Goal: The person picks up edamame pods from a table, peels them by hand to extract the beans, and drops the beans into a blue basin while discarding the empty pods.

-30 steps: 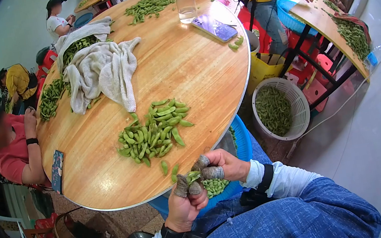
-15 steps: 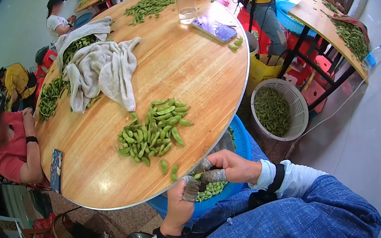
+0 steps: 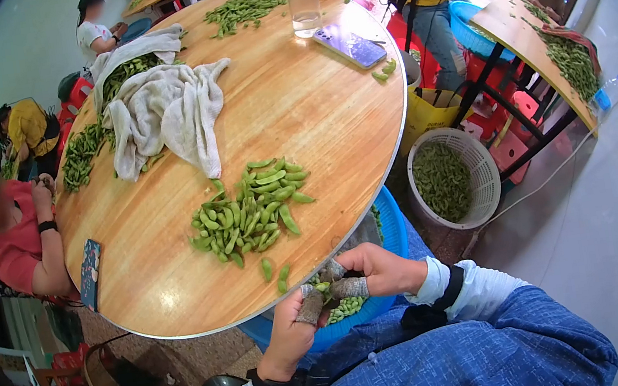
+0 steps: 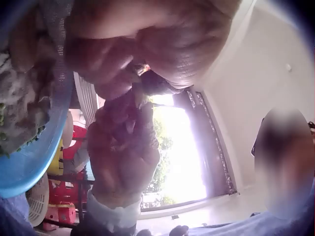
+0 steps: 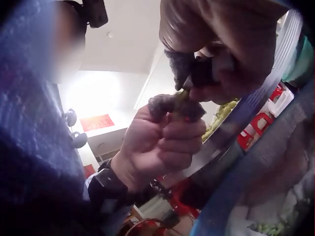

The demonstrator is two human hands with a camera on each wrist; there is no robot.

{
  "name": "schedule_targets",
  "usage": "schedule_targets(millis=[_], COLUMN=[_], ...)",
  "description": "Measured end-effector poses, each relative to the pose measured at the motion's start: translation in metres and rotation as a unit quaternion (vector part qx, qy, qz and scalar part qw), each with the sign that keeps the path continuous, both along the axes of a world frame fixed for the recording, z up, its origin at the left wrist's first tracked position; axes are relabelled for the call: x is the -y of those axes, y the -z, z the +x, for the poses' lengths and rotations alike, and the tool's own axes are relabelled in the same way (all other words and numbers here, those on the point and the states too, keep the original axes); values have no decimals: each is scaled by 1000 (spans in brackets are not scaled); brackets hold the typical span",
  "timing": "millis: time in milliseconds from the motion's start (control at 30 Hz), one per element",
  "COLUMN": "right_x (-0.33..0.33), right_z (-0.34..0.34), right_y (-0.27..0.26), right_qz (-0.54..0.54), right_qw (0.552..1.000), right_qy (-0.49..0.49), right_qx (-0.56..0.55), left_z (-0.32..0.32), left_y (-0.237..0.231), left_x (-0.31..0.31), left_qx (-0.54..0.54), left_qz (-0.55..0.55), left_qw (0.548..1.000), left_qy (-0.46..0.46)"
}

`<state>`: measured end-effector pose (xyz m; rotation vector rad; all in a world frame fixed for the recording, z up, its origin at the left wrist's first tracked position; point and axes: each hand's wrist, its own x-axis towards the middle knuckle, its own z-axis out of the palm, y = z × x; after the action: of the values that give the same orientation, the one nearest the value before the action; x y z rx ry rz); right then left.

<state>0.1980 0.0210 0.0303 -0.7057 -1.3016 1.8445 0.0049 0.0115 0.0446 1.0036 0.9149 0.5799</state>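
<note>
Both hands meet over a blue basin [image 3: 390, 217] at the table's near edge, with grey wraps on thumbs and fingertips. A green pod [image 3: 322, 287] is pinched between them. The left hand [image 3: 293, 328] grips it from the left; the right hand [image 3: 379, 270] holds it from the right. In the right wrist view the left hand [image 5: 160, 142] pinches the pod [image 5: 183, 102], its fingers curled, under the right hand [image 5: 224, 44]. The left wrist view shows the right hand [image 4: 123, 147] dark against the light. Shelled beans [image 3: 347, 308] lie in the basin below.
A pile of pods [image 3: 249, 213] lies on the round table [image 3: 298, 115]. Farther off are a towel [image 3: 170, 114], a bottle [image 3: 303, 0] and a phone [image 3: 351, 45]. A white basket [image 3: 487, 176] of pods stands on the floor at right. Several people sit or stand around.
Since a second ago the hands have turned and moved slightly, the left one a little down and left, the right one a little right. Over the last half second they barely moved.
</note>
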Motion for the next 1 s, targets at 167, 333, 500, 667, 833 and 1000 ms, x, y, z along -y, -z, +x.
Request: schedule_targets(millis=[167,333,500,667,833,1000], right_x=[4,9,12,11,10,11], right_z=[0,-1,-4,3,-1,-5], right_y=[-15,-7,-1,6,2,-1], right_qz=[188,218,88,22,75,184], right_qw=[962,948,990,991,979,957], right_qy=[58,65,71,84,108,78], right_qx=[191,223,89,103,156,211], left_z=[9,12,13,-2,-2,11], left_y=[8,19,16,15,3,11], left_x=[1,6,9,11,19,14], left_qx=[-42,-7,-22,-158,-112,-16], left_qz=[67,68,57,167,164,143], left_qw=[996,995,997,973,975,982], left_qy=[-41,-69,-55,-23,-96,-126])
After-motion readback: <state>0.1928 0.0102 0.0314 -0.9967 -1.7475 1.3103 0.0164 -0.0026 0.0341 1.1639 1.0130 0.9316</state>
